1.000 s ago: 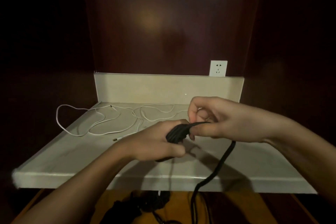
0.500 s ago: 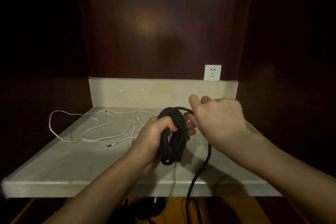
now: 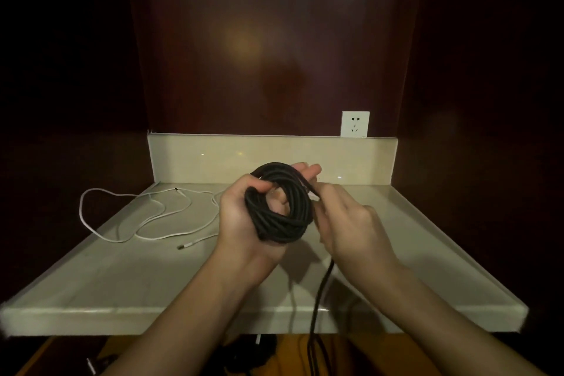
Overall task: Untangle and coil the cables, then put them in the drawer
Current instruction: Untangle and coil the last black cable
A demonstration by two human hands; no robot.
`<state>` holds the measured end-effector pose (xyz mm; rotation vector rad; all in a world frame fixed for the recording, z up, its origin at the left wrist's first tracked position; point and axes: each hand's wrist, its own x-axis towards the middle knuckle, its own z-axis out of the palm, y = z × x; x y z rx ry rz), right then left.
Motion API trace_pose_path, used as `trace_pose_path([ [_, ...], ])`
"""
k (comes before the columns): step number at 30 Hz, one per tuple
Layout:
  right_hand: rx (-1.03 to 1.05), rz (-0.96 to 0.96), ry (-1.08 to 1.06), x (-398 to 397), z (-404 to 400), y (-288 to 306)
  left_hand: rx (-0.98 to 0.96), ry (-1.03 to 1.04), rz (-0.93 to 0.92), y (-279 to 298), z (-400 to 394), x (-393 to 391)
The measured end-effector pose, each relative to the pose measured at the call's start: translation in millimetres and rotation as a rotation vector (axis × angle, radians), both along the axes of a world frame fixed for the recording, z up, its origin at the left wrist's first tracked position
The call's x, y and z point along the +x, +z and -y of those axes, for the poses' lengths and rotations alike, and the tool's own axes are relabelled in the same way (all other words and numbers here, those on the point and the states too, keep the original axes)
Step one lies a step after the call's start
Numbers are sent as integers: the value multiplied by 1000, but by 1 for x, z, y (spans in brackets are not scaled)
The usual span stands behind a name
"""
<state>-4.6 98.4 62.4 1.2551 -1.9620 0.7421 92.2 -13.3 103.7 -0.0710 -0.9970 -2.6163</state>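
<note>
Versus the earlier frame, the black coil (image 3: 279, 203) now faces the camera as a round loop and sits higher over the shelf (image 3: 427, 253). Left hand (image 3: 244, 217) grips the coil, thumb curled over its top, fingers through it and nearly straight behind. Right hand (image 3: 351, 223) pinches the loose strand beside the coil, which trails off the shelf's front edge; white cable (image 3: 137, 223) lies on the shelf left of the coil.
</note>
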Motion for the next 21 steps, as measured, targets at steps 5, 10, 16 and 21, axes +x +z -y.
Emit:
trace_pose_path([
  [5,-280,435,288,29,19,-25,254,72,-118,2,-1,-18],
  [10,-642,1063,576,36,22,-11,297,156,-178,7,7,-31],
  [16,-309,1000,418,34,29,-18,290,483,-222,21,19,-53],
  [21,219,553,110,41,19,-13,-316,941,-314,3,22,-59],
])
